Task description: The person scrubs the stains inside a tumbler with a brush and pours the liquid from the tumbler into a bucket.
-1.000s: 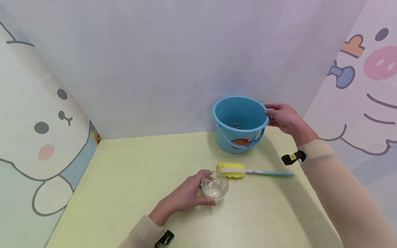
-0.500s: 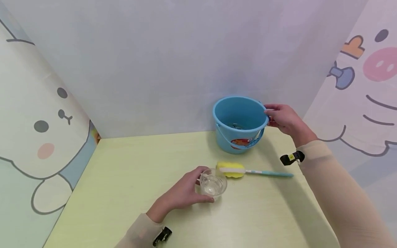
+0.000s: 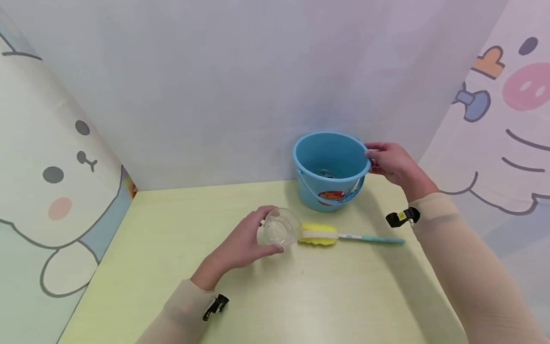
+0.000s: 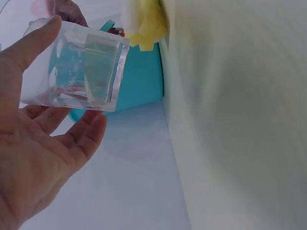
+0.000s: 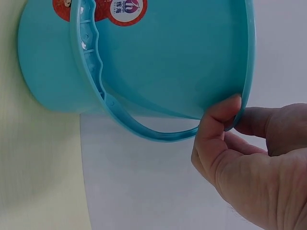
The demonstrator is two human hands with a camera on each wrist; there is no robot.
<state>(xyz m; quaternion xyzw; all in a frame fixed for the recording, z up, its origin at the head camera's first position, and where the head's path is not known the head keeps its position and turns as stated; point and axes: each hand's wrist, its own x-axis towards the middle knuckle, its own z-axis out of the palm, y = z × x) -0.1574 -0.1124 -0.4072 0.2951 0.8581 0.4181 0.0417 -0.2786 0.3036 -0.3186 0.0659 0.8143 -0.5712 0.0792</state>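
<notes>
My left hand (image 3: 243, 241) grips a clear cup (image 3: 281, 228) round its side, thumb on the near side and fingers on the far side. In the left wrist view the see-through cup (image 4: 81, 67) is held off the yellow tabletop, with the thumb along one side. My right hand (image 3: 394, 163) pinches the right rim of a blue bucket (image 3: 320, 191) that stands against the back wall. The right wrist view shows the bent fingers and thumb of this hand (image 5: 249, 177) at the rim, beside the end of the bucket's hanging handle (image 5: 136, 129).
A sponge brush (image 3: 320, 234) with a yellow head and a white and blue stick lies in front of the bucket, close right of the cup. The pale yellow table (image 3: 180, 224) meets a plain wall (image 3: 206, 95) behind and cartoon-printed panels (image 3: 56, 200) at both sides.
My left hand has carried the cup up off the table, leftward and toward the back. The right hand keeps hold of the bucket rim; bucket and brush stay in place.
</notes>
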